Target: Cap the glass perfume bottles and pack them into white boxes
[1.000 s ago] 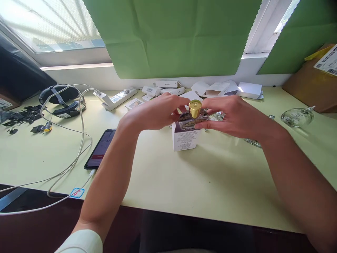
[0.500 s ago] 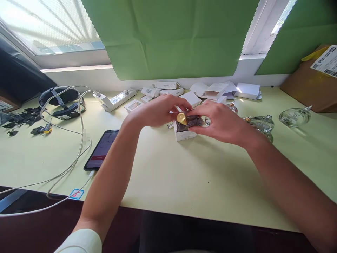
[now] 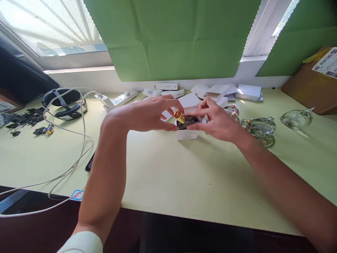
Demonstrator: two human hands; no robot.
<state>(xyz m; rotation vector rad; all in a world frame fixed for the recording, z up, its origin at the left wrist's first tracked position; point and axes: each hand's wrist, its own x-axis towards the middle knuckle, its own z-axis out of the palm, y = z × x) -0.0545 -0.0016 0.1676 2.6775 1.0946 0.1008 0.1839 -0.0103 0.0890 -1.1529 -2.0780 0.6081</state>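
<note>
A small white box [image 3: 187,134] lies on the pale green table [image 3: 184,175], its dark open end facing up. A gold-capped bottle [image 3: 180,117] sits tilted in that opening. My left hand [image 3: 147,114] reaches in from the left, its fingers curled over the gold cap and the box's left edge. From the right, my right hand [image 3: 216,121] has fingers pinched on the box's flaps and right side. Both hands touch the box.
Several glass bottles [image 3: 260,126] lie right of the box, one more [image 3: 296,118] farther right. White cartons [image 3: 218,92] and a power strip [image 3: 118,100] line the back. A phone [image 3: 90,164], cables [image 3: 79,147], a black headset [image 3: 64,102] sit left; a cardboard box [image 3: 313,80] far right.
The box went from standing upright to lying low on the table, and the gold-capped bottle tipped over into it. Both hands followed it down and slightly away.
</note>
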